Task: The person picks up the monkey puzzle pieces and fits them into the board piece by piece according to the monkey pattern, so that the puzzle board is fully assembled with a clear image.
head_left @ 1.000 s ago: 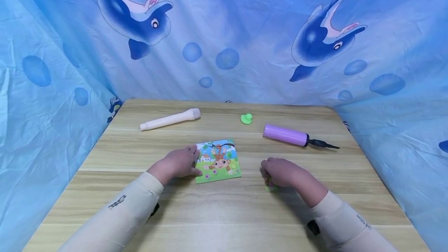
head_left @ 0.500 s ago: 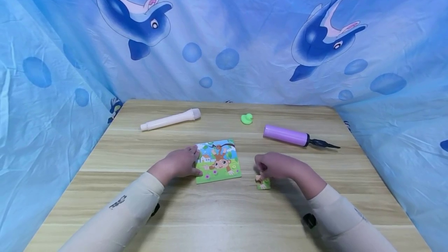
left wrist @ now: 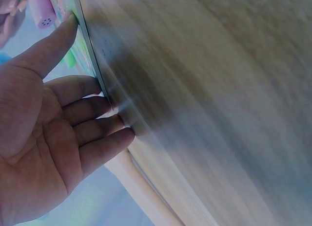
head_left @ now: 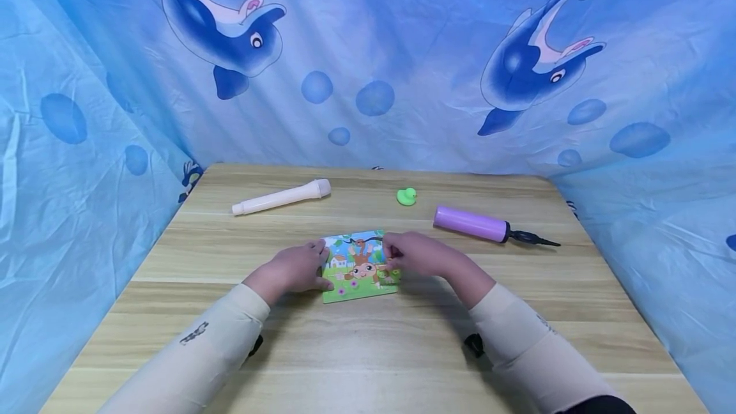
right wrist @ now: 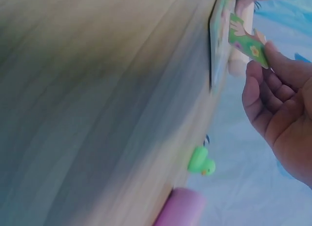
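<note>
A puzzle board [head_left: 352, 287] with a picture of a hanging monkey lies flat in the middle of the table. My left hand [head_left: 294, 267] rests at its left edge, the thumb on the near corner and the fingers along the side. In the left wrist view those fingers are extended, their tips touching the tabletop beside the board. Between thumb and forefinger my right hand [head_left: 416, 253] pinches a small green puzzle piece [right wrist: 246, 43] printed with a flower and a monkey's hand. It is held over the board's right side, which it partly covers in the head view.
Behind the board lie a white toy microphone [head_left: 282, 198] at the left and a small green rubber duck [head_left: 406, 197]. A purple hand pump [head_left: 471, 223] with a black nozzle lies to the right. Blue dolphin-print cloth [head_left: 368, 56] surrounds the wooden table [head_left: 368, 363].
My right hand has lifted the puzzle piece off the table at the right and carried it left to over the board. The left hand and the board have stayed in place.
</note>
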`<state>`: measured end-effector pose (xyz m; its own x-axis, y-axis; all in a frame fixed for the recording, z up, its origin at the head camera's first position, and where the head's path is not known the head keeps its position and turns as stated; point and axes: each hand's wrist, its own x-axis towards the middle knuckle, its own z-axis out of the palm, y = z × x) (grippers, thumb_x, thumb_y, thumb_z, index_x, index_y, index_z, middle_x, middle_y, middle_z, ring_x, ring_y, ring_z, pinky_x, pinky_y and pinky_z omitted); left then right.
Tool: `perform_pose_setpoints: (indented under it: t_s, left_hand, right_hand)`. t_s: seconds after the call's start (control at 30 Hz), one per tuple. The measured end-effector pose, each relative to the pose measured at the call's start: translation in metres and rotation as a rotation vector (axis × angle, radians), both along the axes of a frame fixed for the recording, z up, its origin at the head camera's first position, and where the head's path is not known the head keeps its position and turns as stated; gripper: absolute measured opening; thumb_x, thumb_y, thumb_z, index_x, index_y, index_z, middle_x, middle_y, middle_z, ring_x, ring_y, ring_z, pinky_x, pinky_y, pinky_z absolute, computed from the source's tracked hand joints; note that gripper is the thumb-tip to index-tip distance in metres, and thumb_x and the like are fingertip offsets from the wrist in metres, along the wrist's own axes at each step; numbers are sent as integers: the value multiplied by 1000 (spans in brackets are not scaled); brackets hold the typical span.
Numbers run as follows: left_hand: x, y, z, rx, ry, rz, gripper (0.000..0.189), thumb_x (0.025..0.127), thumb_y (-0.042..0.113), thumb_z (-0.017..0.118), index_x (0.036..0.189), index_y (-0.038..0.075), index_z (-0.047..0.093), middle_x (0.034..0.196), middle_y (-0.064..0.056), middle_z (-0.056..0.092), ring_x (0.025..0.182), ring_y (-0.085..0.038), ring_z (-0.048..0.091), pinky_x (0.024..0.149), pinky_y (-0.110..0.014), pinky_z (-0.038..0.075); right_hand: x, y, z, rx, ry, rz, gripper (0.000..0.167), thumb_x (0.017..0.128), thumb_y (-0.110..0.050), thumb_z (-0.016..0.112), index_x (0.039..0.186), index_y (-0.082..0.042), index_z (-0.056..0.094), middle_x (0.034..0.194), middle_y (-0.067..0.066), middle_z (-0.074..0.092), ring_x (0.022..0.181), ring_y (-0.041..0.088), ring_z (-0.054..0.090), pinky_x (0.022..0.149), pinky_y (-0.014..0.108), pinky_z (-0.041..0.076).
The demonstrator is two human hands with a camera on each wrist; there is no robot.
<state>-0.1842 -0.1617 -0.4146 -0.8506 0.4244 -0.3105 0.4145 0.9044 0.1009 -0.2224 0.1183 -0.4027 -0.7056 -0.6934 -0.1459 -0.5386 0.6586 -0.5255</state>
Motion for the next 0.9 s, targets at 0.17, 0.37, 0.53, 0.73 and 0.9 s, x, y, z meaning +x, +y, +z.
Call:
perform_pose_setpoints:
  t_s: [0.17, 0.37, 0.53, 0.73, 0.9]
  left_hand:
    - [0, 0, 1, -2, 1, -3, 84, 88, 52, 66, 147, -2, 41, 157, -24, 30, 143, -41, 33, 111, -53, 38]
    - [0, 0, 0, 3, -7, 4, 84, 88, 52, 67, 147, -2, 41, 157, -24, 29, 143, -41, 32, 112, -53, 37]
    - [0, 0, 1, 4, -5, 8, 84, 88, 52, 67, 147, -2, 41, 157, -24, 29, 143, -41, 32, 112, -53, 37]
    - [1, 0, 1, 2, -6, 1, 83, 89, 52, 66, 147, -2, 41, 157, -23, 29, 143, -41, 32, 112, -54, 37]
    - [1, 0, 1, 2, -6, 3, 83, 89, 52, 66, 147, -2, 41, 157, -23, 29, 143, -41, 32, 112, -53, 37]
  right_hand:
    - [-4, -17, -7, 31, -14, 1, 17, 93, -23, 69, 86, -18, 53, 75, -6, 52, 69, 9, 48, 62, 25, 44]
    - [-6, -26, -16, 102, 16, -22, 16, 93, -24, 69, 88, -19, 54, 77, -5, 53, 70, 10, 49, 65, 26, 44]
    - [-7, -31, -23, 190, 98, 7, 11, 93, -25, 69, 90, -19, 60, 83, -7, 57, 74, 9, 52, 66, 25, 47]
    - [2, -35, -25, 259, 145, -2, 15, 91, -29, 71, 89, -18, 61, 86, -6, 55, 73, 10, 52, 65, 25, 46]
    - [14, -33, -25, 286, 260, 45, 16, 92, -29, 69, 85, -17, 61, 86, -5, 53, 75, 11, 52, 68, 28, 48]
